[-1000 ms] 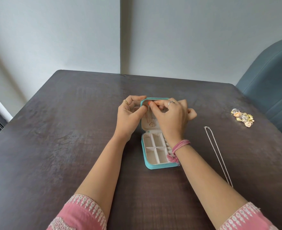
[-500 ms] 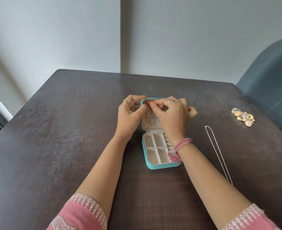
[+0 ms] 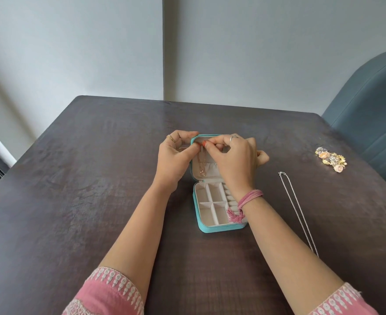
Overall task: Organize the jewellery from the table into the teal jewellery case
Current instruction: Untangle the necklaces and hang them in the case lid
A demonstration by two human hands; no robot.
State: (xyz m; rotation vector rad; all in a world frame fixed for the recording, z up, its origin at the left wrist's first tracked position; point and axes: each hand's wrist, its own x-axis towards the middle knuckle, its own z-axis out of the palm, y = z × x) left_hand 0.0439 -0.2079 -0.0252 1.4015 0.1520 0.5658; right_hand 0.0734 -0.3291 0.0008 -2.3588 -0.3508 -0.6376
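- I see the teal case (image 3: 219,228) open on the counter (image 3: 96,178), lid (image 3: 204,176) upright at the far end, tray near me.
- Both grips meet at the lid's top edge: my left hand (image 3: 176,160) and right hand (image 3: 237,160) each pinch the rose-gold necklace (image 3: 203,165) closed between fingertips.
- The necklace hangs straight down the lid lining, long axis vertical, pendant just above the hinge.
- I judge the next move is fixing it to the lid's hook.
- The silver chain (image 3: 297,212) lies lengthwise to the right, nearer my right hand; the charm pile (image 3: 330,159) sits beyond it, well apart.
- Open room lies left of the case.
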